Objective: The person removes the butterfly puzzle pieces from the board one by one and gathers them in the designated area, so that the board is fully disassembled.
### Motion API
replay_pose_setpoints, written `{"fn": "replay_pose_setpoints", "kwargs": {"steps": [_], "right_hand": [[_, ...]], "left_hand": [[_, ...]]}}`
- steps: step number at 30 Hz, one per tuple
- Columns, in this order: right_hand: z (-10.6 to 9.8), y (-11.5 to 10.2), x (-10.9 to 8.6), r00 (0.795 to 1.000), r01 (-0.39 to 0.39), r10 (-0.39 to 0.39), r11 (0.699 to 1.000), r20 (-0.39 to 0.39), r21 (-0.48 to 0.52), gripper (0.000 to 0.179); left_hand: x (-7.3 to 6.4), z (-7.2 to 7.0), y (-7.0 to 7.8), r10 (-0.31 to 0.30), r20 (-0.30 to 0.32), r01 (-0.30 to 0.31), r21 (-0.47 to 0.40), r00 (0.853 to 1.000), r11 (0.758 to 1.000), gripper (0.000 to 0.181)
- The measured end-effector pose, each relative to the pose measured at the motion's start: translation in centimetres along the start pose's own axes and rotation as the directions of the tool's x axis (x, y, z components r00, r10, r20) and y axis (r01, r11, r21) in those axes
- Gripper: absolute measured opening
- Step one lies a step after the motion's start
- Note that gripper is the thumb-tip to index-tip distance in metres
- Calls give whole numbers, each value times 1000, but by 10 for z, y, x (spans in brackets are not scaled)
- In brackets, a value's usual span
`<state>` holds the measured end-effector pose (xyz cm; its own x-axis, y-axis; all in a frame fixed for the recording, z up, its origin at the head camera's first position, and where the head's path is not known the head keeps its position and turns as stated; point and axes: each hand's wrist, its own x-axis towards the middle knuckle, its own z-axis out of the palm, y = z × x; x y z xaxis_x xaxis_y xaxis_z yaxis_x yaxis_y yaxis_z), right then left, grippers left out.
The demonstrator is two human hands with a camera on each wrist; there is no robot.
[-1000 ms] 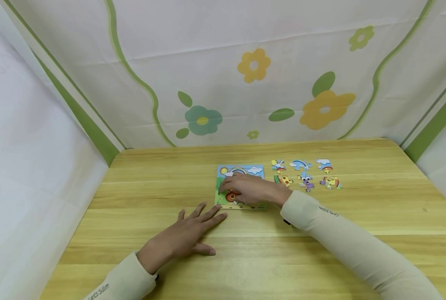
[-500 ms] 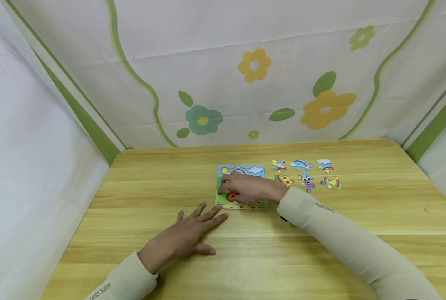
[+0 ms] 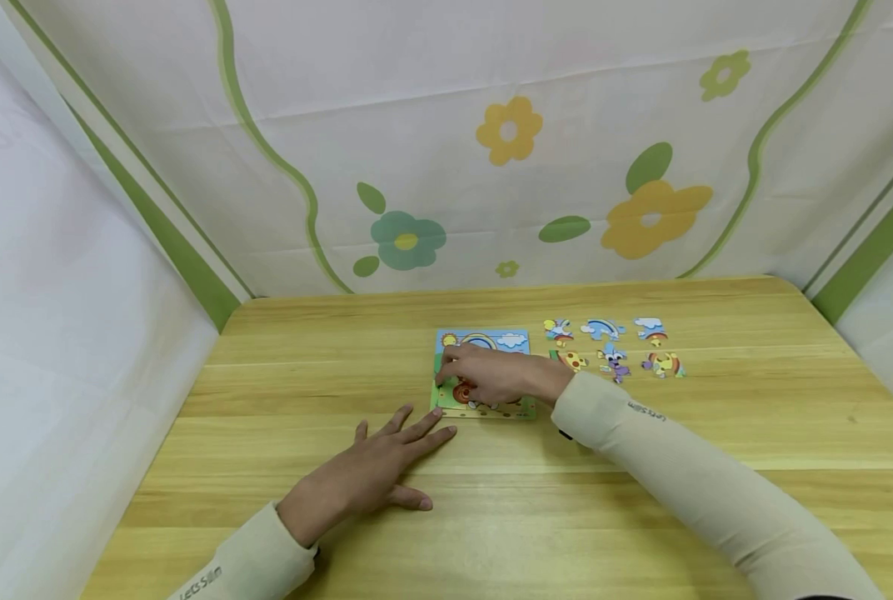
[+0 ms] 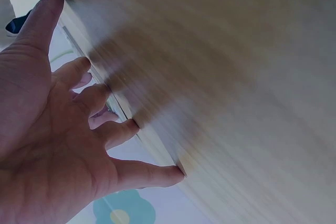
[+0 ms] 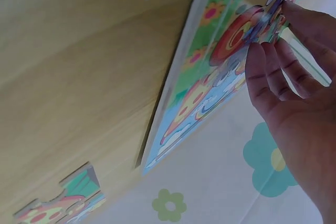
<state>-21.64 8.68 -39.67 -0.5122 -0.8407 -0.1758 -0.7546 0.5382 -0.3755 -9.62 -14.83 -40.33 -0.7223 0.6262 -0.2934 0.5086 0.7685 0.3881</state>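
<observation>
A colourful puzzle board (image 3: 521, 350), printed with a sun, rainbow and cloud, lies flat on the wooden table. My right hand (image 3: 484, 373) is over its left half, covering much of the picture. In the right wrist view the thumb and fingers of the right hand (image 5: 299, 72) close around a puzzle piece (image 5: 272, 17) at the board's surface; the grip partly hides it. My left hand (image 3: 364, 471) rests spread on the table, one fingertip at the board's near left corner. The left wrist view shows the left hand (image 4: 63, 135) with its fingertips on the tabletop.
Several loose puzzle pieces lie in two rows right of the board, among them a rainbow piece (image 3: 602, 330) and a purple piece (image 3: 615, 364). A white curtain (image 3: 416, 108) with printed flowers stands behind the table (image 3: 326, 350).
The right hand and forearm have shifted slightly left over the board. The left hand and the loose pieces stay where they were.
</observation>
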Motion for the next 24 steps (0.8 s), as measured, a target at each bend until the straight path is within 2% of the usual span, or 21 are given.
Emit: {"fn": "replay_pose_setpoints", "kwargs": {"steps": [13,24], "right_hand": [[0,2,1,998,-58,58,998,11,37,41],[2,3,1,998,-61,61,998,-23,0,34]], "left_hand": [[-3,-2,1,12,-3,-12,-7,1000,1000,90],[-3,-2,0,19,-2,-19,-18,1000,1000,90]]}}
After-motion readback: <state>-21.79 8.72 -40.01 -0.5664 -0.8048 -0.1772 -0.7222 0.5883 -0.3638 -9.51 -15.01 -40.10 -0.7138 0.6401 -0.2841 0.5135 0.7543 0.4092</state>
